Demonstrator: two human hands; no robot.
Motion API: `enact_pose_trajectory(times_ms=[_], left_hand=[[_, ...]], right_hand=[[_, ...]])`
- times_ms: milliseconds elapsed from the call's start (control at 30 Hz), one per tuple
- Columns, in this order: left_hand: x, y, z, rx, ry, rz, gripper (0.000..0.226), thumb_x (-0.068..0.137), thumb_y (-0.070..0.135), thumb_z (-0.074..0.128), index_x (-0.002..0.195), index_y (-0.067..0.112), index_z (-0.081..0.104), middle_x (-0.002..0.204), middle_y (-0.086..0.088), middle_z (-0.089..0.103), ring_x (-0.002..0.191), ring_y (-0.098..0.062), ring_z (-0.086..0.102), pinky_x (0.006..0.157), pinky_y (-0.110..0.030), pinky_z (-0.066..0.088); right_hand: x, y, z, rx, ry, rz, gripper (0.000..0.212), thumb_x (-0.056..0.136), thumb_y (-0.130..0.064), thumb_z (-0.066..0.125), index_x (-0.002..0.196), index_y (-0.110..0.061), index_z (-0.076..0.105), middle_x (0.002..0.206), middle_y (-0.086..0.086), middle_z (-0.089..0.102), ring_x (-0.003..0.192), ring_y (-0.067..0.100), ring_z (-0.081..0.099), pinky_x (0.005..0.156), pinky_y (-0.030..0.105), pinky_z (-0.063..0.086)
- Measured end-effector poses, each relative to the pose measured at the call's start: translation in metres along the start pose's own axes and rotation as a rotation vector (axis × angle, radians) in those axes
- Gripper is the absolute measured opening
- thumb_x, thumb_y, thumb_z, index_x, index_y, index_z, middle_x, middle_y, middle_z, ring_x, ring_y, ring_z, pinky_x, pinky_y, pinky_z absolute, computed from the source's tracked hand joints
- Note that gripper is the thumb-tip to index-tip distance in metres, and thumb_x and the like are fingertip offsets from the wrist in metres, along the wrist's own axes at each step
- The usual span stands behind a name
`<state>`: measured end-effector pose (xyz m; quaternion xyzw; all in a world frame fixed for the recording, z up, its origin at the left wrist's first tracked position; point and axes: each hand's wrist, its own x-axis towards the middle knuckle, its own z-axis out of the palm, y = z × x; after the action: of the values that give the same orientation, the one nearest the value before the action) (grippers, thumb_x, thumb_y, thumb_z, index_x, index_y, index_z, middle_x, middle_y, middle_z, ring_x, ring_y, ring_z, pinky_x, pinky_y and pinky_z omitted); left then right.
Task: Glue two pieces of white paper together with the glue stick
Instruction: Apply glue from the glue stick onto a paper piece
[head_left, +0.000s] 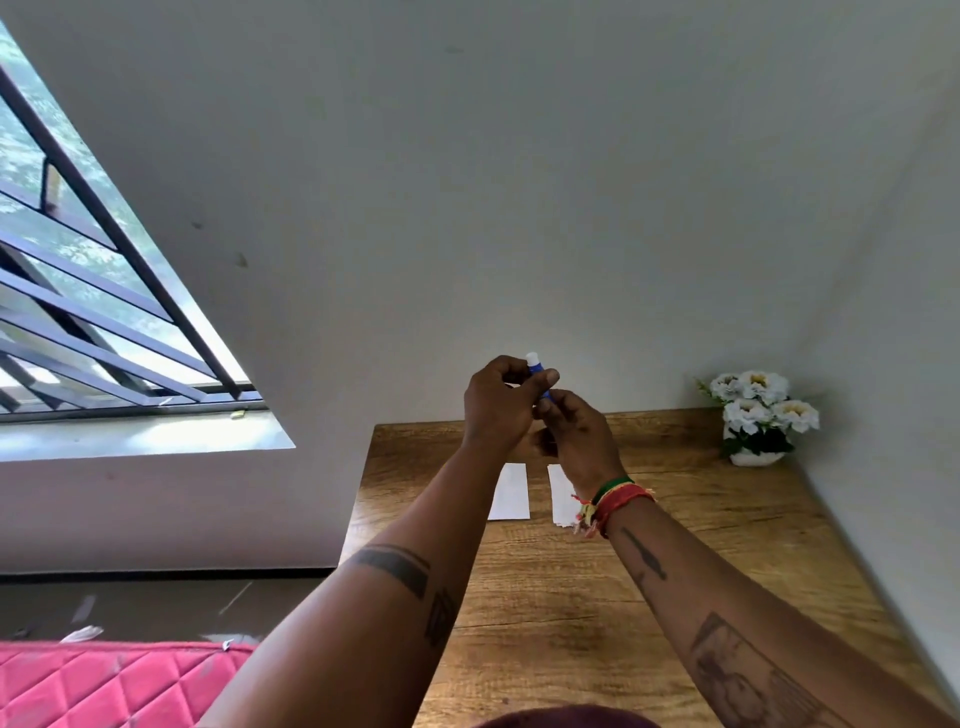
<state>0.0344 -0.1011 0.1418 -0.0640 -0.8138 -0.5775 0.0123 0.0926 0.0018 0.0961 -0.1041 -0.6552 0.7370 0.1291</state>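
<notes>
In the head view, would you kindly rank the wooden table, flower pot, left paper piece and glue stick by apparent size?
1. wooden table
2. flower pot
3. left paper piece, partly behind an arm, so uncertain against the pot
4. glue stick, mostly hidden in both hands

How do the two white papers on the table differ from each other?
The left paper shows more of its face, though an arm hides its left edge; the right paper is largely hidden behind the wrist with the bracelet. The left paper's near edge looks straight; the right paper's looks slightly ragged. Both are white, lie flat on the table side by side with a gap between them, and neither is touched.
</notes>
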Motion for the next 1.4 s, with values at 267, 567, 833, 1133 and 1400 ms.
enact_pose_trajectory(times_ms=[267,567,833,1133,1400], left_hand=[[-0.01,-0.009,0.003,0.019,-0.023,-0.02,0.024,0.082,0.045,0.083,0.091,0.027,0.071,0.088,0.012,0.072,0.084,-0.008,0.066,0.069,-0.028,0.047],[-0.017,0.003,0.007,-0.034,-0.065,-0.027,0.023,0.08,0.047,0.085,0.085,0.032,0.068,0.087,0.013,0.071,0.07,0.001,0.065,0.058,-0.018,0.042],[-0.028,0.012,0.012,-0.046,-0.095,-0.003,0.024,0.08,0.047,0.084,0.089,0.03,0.07,0.089,0.012,0.073,0.071,-0.005,0.069,0.062,-0.026,0.05],[-0.036,0.012,0.013,-0.092,-0.023,-0.022,0.021,0.08,0.046,0.085,0.088,0.035,0.068,0.091,0.012,0.073,0.08,-0.014,0.072,0.075,-0.039,0.061],[-0.047,0.023,0.019,-0.072,-0.021,0.025,0.024,0.082,0.044,0.084,0.093,0.03,0.068,0.093,0.011,0.072,0.07,-0.011,0.071,0.064,-0.03,0.058]], right_hand=[[-0.009,-0.003,-0.006,0.3,0.013,0.156,0.028,0.09,-0.015,0.074,0.115,-0.006,0.065,0.099,0.015,0.074,0.085,0.024,0.068,0.068,0.033,0.053],[-0.019,-0.003,-0.009,0.704,-0.025,0.275,0.028,0.098,-0.02,0.059,0.117,-0.001,0.069,0.082,0.011,0.07,0.072,0.018,0.07,0.065,0.026,0.06],[-0.029,-0.009,-0.003,0.758,0.059,0.319,0.044,0.102,-0.042,0.052,0.116,-0.005,0.068,0.088,0.013,0.067,0.073,0.019,0.067,0.063,0.027,0.057],[-0.039,-0.02,-0.003,0.871,0.014,0.238,0.035,0.104,-0.019,0.05,0.13,0.003,0.059,0.099,0.016,0.074,0.081,0.019,0.074,0.063,0.026,0.061],[-0.036,-0.028,-0.01,0.773,0.131,0.29,0.047,0.102,-0.034,0.054,0.132,0.002,0.06,0.102,0.018,0.065,0.09,0.026,0.063,0.082,0.034,0.054]])
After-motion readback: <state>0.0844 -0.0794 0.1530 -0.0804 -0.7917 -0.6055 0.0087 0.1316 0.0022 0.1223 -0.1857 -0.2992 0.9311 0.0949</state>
